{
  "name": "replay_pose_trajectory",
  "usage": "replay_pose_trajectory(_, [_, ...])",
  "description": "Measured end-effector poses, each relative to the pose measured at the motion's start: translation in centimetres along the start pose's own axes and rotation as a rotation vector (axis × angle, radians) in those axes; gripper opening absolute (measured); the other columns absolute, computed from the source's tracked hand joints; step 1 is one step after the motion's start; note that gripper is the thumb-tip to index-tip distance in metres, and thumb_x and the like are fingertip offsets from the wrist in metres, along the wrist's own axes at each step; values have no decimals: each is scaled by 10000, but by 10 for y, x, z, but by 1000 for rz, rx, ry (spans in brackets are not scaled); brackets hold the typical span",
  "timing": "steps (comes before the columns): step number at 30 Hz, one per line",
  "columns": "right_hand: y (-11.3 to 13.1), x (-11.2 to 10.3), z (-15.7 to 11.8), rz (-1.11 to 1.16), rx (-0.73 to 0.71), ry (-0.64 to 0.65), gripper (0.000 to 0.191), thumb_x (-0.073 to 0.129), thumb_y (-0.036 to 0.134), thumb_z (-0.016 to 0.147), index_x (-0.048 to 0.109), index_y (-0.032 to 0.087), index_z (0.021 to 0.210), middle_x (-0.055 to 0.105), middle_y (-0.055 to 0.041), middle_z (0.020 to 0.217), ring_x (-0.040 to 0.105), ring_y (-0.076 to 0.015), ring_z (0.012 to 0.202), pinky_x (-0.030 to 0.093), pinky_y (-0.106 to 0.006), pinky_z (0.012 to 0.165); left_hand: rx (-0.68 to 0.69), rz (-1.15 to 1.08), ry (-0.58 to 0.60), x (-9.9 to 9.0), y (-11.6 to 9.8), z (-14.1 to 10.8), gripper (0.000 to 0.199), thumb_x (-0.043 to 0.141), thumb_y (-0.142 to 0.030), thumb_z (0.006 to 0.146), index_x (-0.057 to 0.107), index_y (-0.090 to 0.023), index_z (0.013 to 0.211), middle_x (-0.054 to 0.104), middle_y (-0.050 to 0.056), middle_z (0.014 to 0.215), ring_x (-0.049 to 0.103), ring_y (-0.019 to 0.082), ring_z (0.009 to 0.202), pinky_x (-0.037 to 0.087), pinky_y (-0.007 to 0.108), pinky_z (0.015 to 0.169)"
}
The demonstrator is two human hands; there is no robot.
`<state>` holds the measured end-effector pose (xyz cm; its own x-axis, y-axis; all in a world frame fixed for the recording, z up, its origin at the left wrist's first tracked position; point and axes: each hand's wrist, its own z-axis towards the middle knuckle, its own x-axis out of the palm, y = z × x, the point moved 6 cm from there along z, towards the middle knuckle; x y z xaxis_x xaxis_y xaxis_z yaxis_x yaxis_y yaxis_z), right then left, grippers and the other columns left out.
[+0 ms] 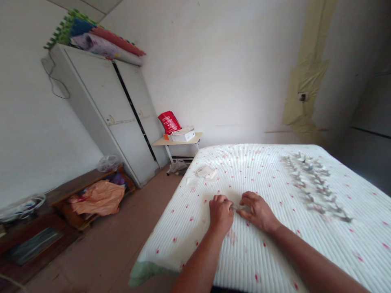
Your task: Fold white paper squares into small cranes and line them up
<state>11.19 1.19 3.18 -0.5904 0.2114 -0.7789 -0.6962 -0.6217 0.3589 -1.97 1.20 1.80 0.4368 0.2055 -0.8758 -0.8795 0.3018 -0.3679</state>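
A small pale piece of folded paper (236,206) sits between my two hands, low over the bedspread; its exact shape is too small to tell. My left hand (221,213) is closed, fingers curled, pinching the paper's left end. From the other side, the thumb and forefinger of my right hand (258,211) grip it. Rows of small folded paper figures, which look like cranes (311,179), stand on the bed to the right of my hands. Farther off to the left lie several loose sheets of thin paper (207,171), some overlapping.
The white quilted bedspread (171,219) has red dots. Beyond the bed's far left corner stands a small table (159,142) with a red bag (170,123) and white box (183,136). A grey cabinet (100,97) and low wooden furniture (69,185) line the left wall.
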Motion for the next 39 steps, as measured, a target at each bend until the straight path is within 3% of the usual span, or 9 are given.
replay_pose_trajectory(6, [1,7,5,-64,43,65,142,545,299,759,605,176,721,561,-59,816,527,-189,786,389,-292,666,21,-35,-31,1,-1,0,203,541,-117,714,656,-238,829,580,29,924,456,190,952,335,328,809])
replay_pose_trajectory(12, [-8,8,5,45,76,19,131,486,191,763,561,176,656,527,-35,753,513,-151,720,386,-257,644,28,-82,-69,1,3,0,231,547,-80,688,636,-234,835,594,13,894,473,174,929,332,311,790])
replay_pose_trajectory(26, [-19,17,7,85,106,38,228,428,236,818,466,184,599,489,-11,670,489,-126,630,370,-241,590,197,-202,-97,1,-9,-1,133,579,-114,687,640,-214,750,630,3,750,515,158,806,368,286,746])
replay_pose_trajectory(39, [-17,17,7,100,119,66,242,419,228,831,479,181,601,492,-5,657,491,-116,611,350,-231,564,50,-449,-66,4,-3,2,154,523,-155,706,658,-205,761,657,-4,745,562,127,740,422,232,705])
